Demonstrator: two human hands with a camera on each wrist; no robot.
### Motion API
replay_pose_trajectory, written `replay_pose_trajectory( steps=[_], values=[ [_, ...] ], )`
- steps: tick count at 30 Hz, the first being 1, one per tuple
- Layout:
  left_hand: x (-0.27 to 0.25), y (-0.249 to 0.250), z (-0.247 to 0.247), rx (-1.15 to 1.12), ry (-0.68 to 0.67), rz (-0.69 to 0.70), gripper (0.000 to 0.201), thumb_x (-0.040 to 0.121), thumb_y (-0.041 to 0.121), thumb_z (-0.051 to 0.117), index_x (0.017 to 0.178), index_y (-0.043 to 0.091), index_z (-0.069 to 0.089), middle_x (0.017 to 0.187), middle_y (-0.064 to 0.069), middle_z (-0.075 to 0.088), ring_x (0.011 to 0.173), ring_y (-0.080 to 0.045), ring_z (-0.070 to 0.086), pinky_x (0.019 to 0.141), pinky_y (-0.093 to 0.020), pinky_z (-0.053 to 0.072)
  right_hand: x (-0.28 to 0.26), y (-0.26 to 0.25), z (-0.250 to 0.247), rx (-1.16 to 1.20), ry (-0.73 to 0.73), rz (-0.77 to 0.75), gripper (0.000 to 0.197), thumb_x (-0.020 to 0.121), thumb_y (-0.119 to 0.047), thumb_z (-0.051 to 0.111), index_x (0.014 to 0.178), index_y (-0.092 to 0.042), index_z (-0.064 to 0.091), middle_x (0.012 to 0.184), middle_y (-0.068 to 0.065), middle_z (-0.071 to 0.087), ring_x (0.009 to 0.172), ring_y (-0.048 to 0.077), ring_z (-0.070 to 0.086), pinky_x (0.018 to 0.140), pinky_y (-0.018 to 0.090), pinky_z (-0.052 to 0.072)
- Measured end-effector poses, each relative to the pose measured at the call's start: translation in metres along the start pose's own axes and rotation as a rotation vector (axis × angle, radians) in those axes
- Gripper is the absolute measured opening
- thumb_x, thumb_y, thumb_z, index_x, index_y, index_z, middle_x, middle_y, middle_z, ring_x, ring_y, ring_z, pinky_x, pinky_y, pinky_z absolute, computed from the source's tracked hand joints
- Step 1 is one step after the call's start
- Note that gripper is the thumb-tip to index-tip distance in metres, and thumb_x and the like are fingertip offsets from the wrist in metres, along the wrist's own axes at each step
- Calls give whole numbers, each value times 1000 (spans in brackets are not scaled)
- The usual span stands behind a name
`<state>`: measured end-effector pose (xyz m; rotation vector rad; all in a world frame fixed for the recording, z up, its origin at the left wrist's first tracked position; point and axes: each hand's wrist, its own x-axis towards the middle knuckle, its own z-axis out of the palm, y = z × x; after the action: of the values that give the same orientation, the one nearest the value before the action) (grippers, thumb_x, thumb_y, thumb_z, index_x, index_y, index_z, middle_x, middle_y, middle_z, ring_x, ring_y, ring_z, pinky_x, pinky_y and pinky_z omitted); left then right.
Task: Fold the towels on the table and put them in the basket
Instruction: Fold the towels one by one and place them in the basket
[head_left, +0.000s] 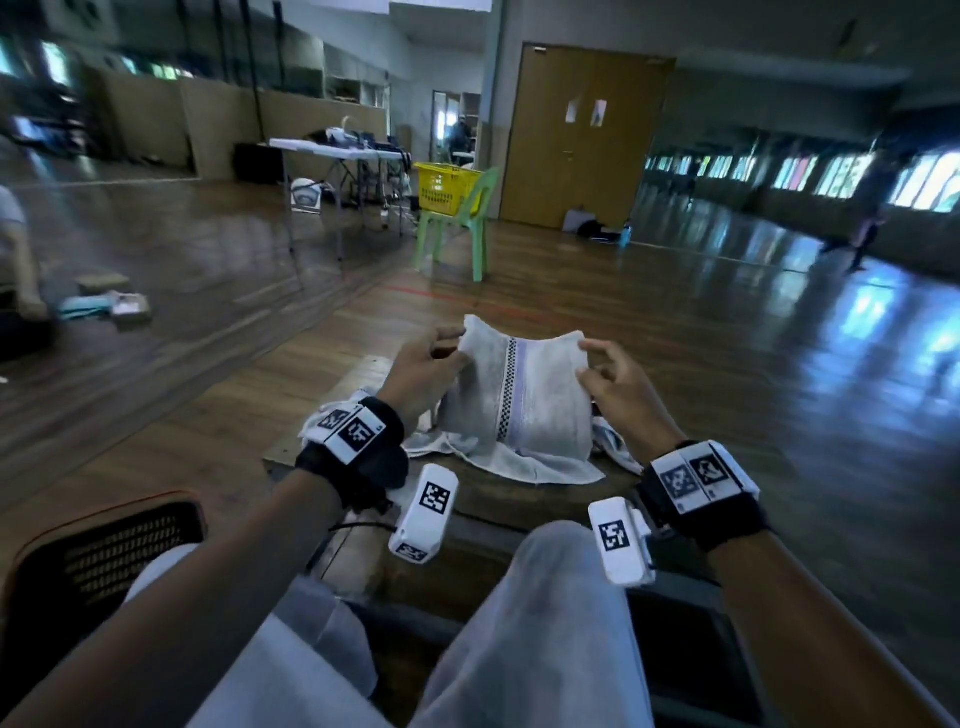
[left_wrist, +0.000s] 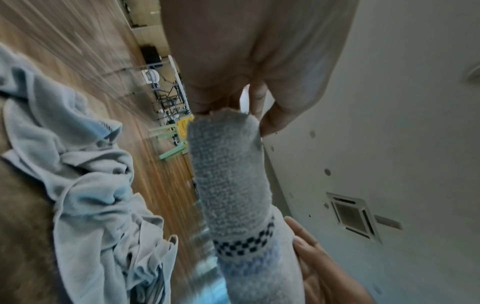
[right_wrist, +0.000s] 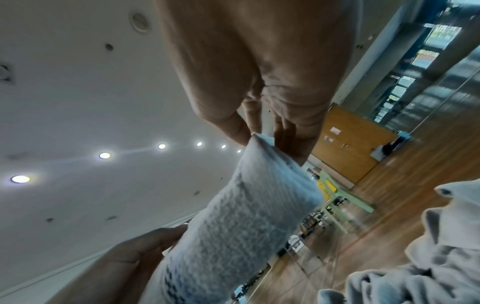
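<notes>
A grey-white towel (head_left: 524, 400) with a checkered band hangs lifted over the low wooden table (head_left: 363, 374). My left hand (head_left: 431, 364) pinches its upper left corner, and my right hand (head_left: 608, 374) pinches the upper right corner. In the left wrist view the thumb and fingers (left_wrist: 270, 121) clamp the towel (left_wrist: 228, 174) edge. The right wrist view shows the towel (right_wrist: 259, 205) corner caught between thumb and fingers (right_wrist: 233, 127). More crumpled towels (head_left: 431, 441) lie on the table beneath it, also as a heap of towels (left_wrist: 85, 185) at the left. A dark mesh basket (head_left: 104, 556) with an orange rim sits at my lower left.
My knees in light trousers (head_left: 540, 623) fill the foreground. A green chair (head_left: 462, 223) carrying a yellow basket (head_left: 441, 187) stands further off on the wooden floor, with a white folding table (head_left: 337, 150) behind it. Loose items lie on the floor at left.
</notes>
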<state>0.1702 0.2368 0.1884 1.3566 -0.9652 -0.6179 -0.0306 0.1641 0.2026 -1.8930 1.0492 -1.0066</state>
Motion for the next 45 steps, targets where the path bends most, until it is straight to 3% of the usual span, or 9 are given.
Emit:
replay_pose_trajectory(
  steps=[3,8,11,19,28,35,38,40,45],
  values=[
    [-7,12,-22,-10,61,-4,31,87,8,55,117,16,60,94,3,63,81,-7,57,67,-18,46,10,-13,15,43,-47,-34,31,92,-15,49,123,-19,54,104,6,64,85,24,62,79,42,53],
    [-24,20,-80,37,201,-8,34,83,10,57,115,18,62,105,-4,68,97,-19,62,85,-37,51,27,-40,66,82,-199,-80,27,92,-13,45,113,-29,54,105,17,64,90,46,61,77,56,51],
    [-40,20,-121,80,298,-19,33,87,7,55,119,15,59,107,-6,65,95,-18,61,78,-33,51,30,-57,107,126,-305,-128,28,92,-11,45,113,-27,54,104,22,63,92,46,60,77,55,51],
    [-105,8,-227,139,602,-20,30,91,-2,49,119,7,54,88,1,60,78,-9,56,56,-8,47,5,-101,232,247,-655,-217,34,93,-4,42,124,-14,49,113,16,58,84,23,59,69,39,54],
    [-148,-27,-306,128,820,-143,31,90,1,52,121,5,54,97,-3,61,87,-14,59,72,-25,51,-26,-115,347,249,-849,-219,31,92,-8,42,121,-18,49,116,9,56,103,27,59,80,43,54],
    [-139,-125,-356,200,839,-390,29,87,1,51,115,7,56,103,-9,61,98,-25,59,76,-30,51,-40,-58,450,124,-910,-75,33,89,-8,41,120,-15,49,120,7,56,105,25,56,87,43,50],
    [-130,-187,-376,214,852,-521,31,87,-3,47,116,4,56,91,-4,59,86,-19,57,64,-19,49,-43,-16,501,32,-950,-18,37,87,-4,41,123,-13,49,109,9,58,85,20,56,68,30,47],
    [-122,-231,-388,244,847,-627,33,86,-2,47,117,4,57,99,-9,59,91,-22,57,71,-25,48,-46,13,535,-43,-999,57,37,88,-3,40,123,-13,47,85,5,54,63,16,48,52,27,36],
    [-102,-338,-421,368,714,-822,37,86,2,50,123,5,55,114,-18,62,105,-31,58,87,-37,46,-52,86,625,-198,-1021,234,36,86,-2,39,121,-11,44,75,6,49,56,19,42,48,28,29]
  ],
)
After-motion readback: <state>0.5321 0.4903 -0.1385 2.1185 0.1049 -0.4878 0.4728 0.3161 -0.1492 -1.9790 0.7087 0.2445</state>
